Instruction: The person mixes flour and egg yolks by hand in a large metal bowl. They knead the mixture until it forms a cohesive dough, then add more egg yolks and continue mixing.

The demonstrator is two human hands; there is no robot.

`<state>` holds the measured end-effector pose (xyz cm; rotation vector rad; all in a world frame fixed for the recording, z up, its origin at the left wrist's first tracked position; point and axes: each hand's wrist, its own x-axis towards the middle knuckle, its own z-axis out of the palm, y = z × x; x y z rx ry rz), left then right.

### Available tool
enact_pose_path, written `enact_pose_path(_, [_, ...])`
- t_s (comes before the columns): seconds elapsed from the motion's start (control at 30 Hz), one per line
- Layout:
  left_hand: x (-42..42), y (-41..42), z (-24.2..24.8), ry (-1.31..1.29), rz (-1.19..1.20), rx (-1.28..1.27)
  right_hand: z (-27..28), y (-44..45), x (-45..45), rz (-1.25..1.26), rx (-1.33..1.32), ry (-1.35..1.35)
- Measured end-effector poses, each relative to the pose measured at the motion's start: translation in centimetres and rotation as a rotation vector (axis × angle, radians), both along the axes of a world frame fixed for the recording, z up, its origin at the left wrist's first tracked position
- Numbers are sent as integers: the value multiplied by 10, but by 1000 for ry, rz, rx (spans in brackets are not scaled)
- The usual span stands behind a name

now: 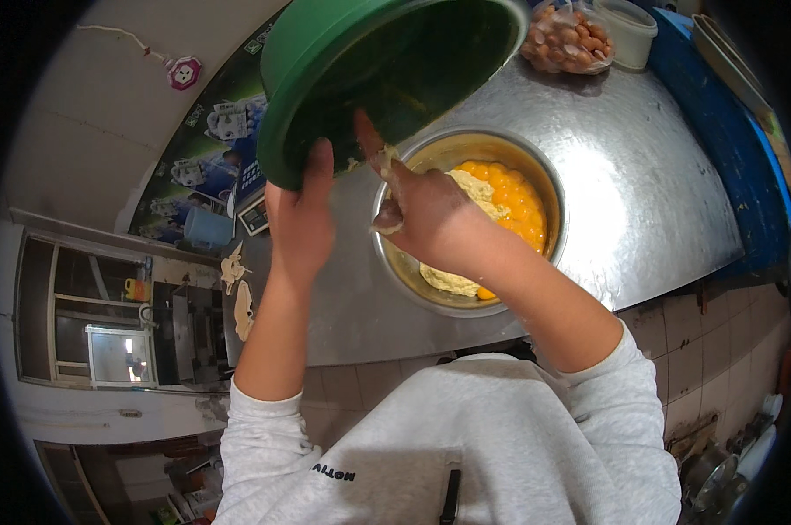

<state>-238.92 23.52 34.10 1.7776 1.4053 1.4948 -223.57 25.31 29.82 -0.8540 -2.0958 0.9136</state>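
Observation:
My left hand (pixel 303 216) grips the rim of a large green plastic basin (pixel 395 72), its thumb inside. The basin is tilted above a steel bowl, its opening facing me. My right hand (pixel 428 210) is over the bowl, index finger extended to the basin's inner wall, with pale dough or batter stuck on the fingers. The steel bowl (pixel 553 262) stands on the metal table and holds many egg yolks (pixel 516 203) beside a lumpy pale yellow mass (pixel 451 279). My right hand and forearm hide part of the bowl's contents.
At the back right are a plastic bag of brown eggs (pixel 569 41) and a whitish plastic tub (pixel 628 33). A blue container (pixel 716 151) borders the table's right side. A scale (pixel 254 216), a light blue container (pixel 208 228) and beige scraps (pixel 243 308) lie left.

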Motion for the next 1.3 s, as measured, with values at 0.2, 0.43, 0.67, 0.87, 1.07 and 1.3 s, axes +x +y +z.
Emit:
enact_pose_path(0.2, [-2,-2,-10,58,-51,30,-7,-15,-18,-14,16,128])
enact_pose_path(0.43, [-5,-5,-21,-123,-158,6,-16,3,-31,-7,32,394])
enact_pose_path(0.67, [-9,-11,-26,-32,-68,99,-22,26,-21,-136,34,298])
enact_pose_path(0.87, [5,-10,-16,32,-6,157,-23,20,-23,-199,80,233])
enact_pose_path(1.07, [18,-8,-11,-6,-47,156,-22,14,-35,-167,200,472])
enact_pose_path(1.3, [32,-14,-10,72,-18,95,-27,37,-32,-257,108,390])
